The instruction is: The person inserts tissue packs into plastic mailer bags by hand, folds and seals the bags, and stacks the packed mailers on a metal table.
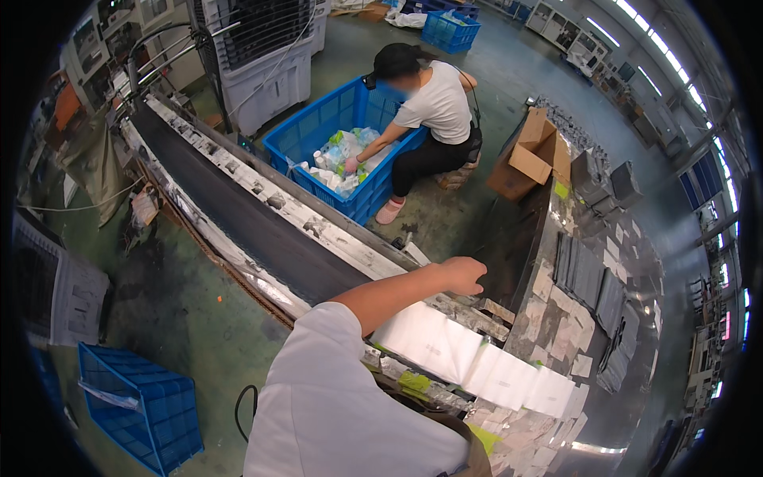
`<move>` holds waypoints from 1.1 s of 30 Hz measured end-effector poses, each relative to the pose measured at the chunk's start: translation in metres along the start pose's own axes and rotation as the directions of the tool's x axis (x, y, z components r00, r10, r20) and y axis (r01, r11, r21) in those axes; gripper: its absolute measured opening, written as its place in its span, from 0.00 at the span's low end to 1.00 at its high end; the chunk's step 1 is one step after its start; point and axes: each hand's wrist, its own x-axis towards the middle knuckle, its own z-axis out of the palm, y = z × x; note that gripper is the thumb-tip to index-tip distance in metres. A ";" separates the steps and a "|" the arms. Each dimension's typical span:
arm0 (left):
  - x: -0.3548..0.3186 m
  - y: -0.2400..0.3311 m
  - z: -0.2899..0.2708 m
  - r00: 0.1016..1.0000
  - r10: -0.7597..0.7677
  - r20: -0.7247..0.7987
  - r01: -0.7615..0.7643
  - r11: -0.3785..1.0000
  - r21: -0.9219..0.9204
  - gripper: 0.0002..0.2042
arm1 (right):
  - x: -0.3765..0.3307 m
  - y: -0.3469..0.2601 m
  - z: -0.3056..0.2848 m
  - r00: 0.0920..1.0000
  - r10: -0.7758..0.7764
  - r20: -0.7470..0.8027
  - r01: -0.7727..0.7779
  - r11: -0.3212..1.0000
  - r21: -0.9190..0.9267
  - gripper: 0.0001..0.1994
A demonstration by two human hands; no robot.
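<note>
Cardboard box (513, 176) stands beyond left hand (464, 276), blue crate (318, 115) beside conveyor belt (248, 209)

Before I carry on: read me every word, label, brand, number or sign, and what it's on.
Nothing is legible.
Row of flat white items: faint print, too small and blurred to read.
Bagged items in the large blue crate: no readable text.
</note>
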 end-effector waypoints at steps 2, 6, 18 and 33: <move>0.001 0.002 0.001 1.000 0.007 0.023 -0.008 1.000 0.014 0.28 | 0.000 0.000 -0.002 1.000 0.001 0.003 -0.001 1.000 -0.010 0.53; 0.001 -0.002 0.005 1.000 0.012 0.008 -0.012 1.000 0.004 0.27 | -0.001 -0.001 -0.005 1.000 -0.002 -0.005 0.002 1.000 -0.027 0.54; -0.002 0.003 0.004 0.996 0.081 0.020 -0.081 0.996 -0.028 0.27 | -0.003 0.000 -0.010 1.000 0.002 -0.018 -0.003 0.998 -0.070 0.55; 0.006 0.008 0.017 0.989 0.145 -0.027 -0.145 0.989 -0.013 0.26 | -0.005 0.005 -0.007 1.000 0.014 -0.016 -0.016 0.994 -0.110 0.56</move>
